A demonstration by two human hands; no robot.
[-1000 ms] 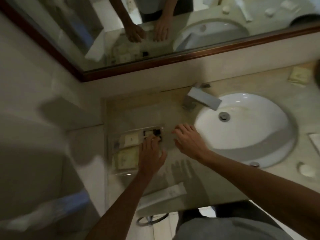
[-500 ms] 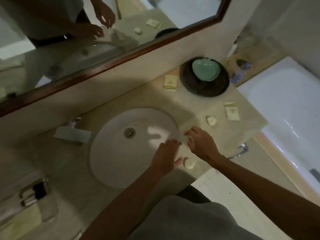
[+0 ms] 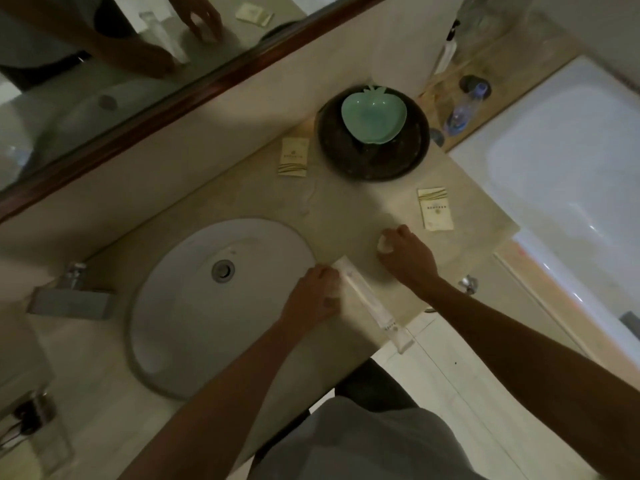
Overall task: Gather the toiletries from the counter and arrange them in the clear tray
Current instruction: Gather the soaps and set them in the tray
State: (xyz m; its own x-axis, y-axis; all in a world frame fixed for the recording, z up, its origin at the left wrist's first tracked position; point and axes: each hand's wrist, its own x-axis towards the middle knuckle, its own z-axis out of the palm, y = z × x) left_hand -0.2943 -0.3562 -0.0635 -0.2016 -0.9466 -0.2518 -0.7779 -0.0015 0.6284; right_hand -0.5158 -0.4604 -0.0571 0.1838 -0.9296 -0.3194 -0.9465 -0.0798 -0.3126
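Both hands had shifted since half a second earlier: the left hand [image 3: 313, 294] had left the small pale piece and closed its grip on the long white sleeved packet [image 3: 369, 301] lying slantwise at the tabletop's [image 3: 349, 216] front edge, while the right hand [image 3: 405, 256] had curled shut around a small pale round soap [image 3: 382, 244]. Gathering looked to be the step in hand. Two cream paper sachets [image 3: 293, 157] [image 3: 435, 209] lay flat and untouched near the dark round dish [image 3: 374, 161]. Next, I judged, both pickups needed carrying left past the white basin [image 3: 194, 306] to the clear tray [image 3: 31, 441], barely visible at the frame's edge.
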